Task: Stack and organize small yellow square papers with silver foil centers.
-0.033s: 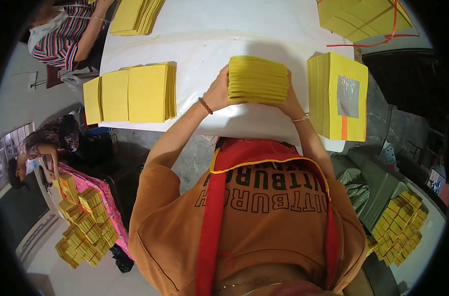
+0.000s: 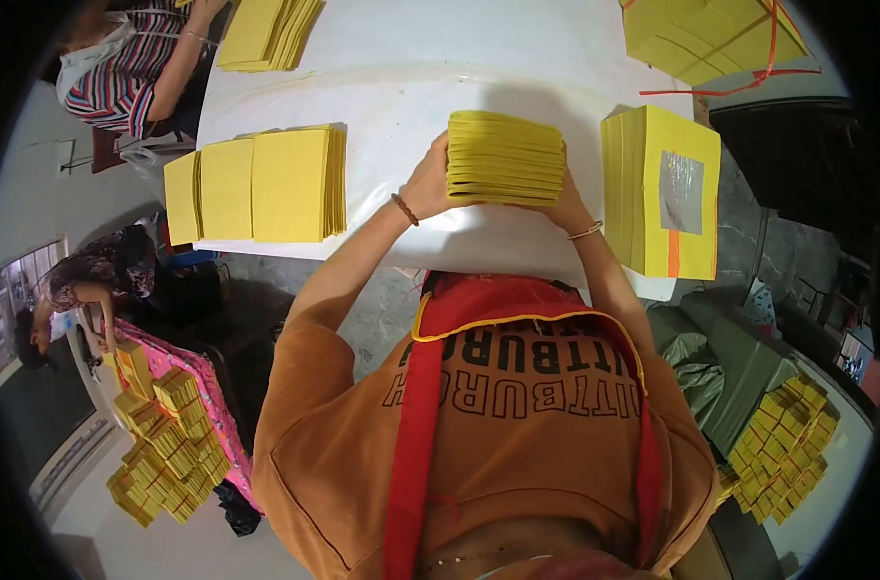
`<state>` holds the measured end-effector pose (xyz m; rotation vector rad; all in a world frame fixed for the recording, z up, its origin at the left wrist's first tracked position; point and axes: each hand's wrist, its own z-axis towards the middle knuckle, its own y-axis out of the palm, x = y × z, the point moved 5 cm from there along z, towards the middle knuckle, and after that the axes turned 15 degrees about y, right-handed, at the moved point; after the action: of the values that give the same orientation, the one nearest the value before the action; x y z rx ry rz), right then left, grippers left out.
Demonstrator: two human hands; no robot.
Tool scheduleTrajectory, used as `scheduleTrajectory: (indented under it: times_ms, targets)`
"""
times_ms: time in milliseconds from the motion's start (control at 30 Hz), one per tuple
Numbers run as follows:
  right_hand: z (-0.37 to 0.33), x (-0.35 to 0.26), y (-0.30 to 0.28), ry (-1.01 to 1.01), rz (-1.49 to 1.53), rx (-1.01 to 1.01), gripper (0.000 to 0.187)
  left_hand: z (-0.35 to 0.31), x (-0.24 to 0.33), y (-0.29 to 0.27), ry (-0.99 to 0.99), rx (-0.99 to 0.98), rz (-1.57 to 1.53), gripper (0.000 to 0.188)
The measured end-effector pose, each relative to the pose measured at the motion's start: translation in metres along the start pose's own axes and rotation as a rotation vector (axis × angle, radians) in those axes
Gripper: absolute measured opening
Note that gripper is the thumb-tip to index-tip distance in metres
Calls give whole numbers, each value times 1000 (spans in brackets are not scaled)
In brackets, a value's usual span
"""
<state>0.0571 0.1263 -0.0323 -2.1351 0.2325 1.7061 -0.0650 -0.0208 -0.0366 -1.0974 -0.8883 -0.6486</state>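
Note:
Above the white table, I hold a thick stack of yellow folded paper pieces [image 2: 506, 157] between both hands, its layered edges facing me. My left hand [image 2: 428, 182] is closed against the stack's left side. On the opposite side my right hand [image 2: 570, 201] grips it too, with most of its fingers hidden behind the paper. To the left, flat yellow paper pieces [image 2: 290, 186] lie overlapping in a row. A bigger yellow block [image 2: 687, 174] with a grey patch and an orange strip stands at the table's right edge.
More yellow pieces [image 2: 266, 34] lie at the far left of the white table [image 2: 392, 106]. A yellow bundle with red ribbon [image 2: 711, 39] sits far right. One person in a striped shirt [image 2: 121, 87] works far left; another bends over a pink cloth [image 2: 213, 396] near tied yellow bundles [image 2: 169, 454].

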Motion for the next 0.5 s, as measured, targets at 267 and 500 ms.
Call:
scheduleTrajectory:
  times_ms: [267,500]
  targets:
    - [-6,6,3,72,-186,-203,93,2,7,4,58,106,-17,85]
    - [1,23,7,214,-92,-205,86,0,1,19,-66,-64,-173,100]
